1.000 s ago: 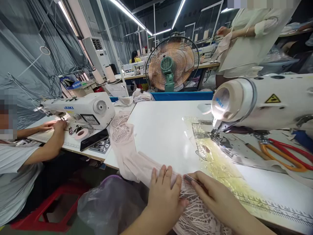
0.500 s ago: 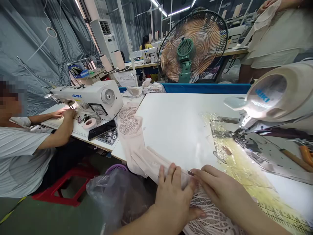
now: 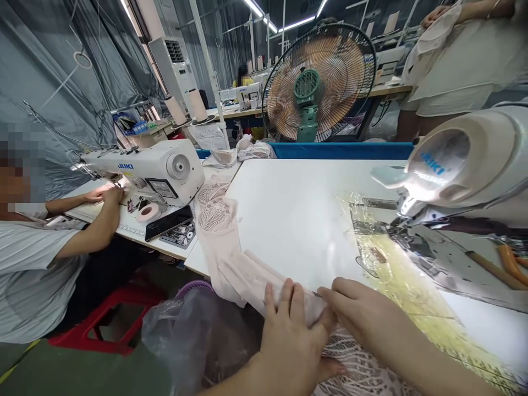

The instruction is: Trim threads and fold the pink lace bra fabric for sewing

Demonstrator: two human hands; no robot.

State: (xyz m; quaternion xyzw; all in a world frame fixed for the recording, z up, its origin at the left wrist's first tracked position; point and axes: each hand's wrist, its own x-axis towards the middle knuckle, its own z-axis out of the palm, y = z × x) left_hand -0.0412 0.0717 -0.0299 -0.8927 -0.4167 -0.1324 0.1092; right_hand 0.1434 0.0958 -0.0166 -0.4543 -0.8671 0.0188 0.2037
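A pale pink piece of garment fabric (image 3: 256, 272) with lace runs along the front edge of the white table (image 3: 289, 220). My left hand (image 3: 291, 330) lies on it with fingers stretched out, pressing it down. Close beside, my right hand (image 3: 350, 308) is closed in a pinch at the fabric's upper edge. A small dark, thin tool (image 3: 317, 293) pokes out from its fingertips; its kind is mostly hidden. Patterned lace (image 3: 355, 355) of the same pale colour hangs below both hands. More lace cups (image 3: 215, 214) lie at the table's left side.
A sewing machine (image 3: 454, 159) with its lamp lit stands at right, beside orange-handled scissors (image 3: 511, 264). At left a co-worker (image 3: 37, 264) sews at another machine (image 3: 165, 170). A plastic bag (image 3: 185, 335) hangs below the table; a large fan (image 3: 319, 82) stands behind.
The view has shifted slightly. My right hand has moved a little closer over the thin tool, so less of it shows. My left hand stays spread on the fabric.
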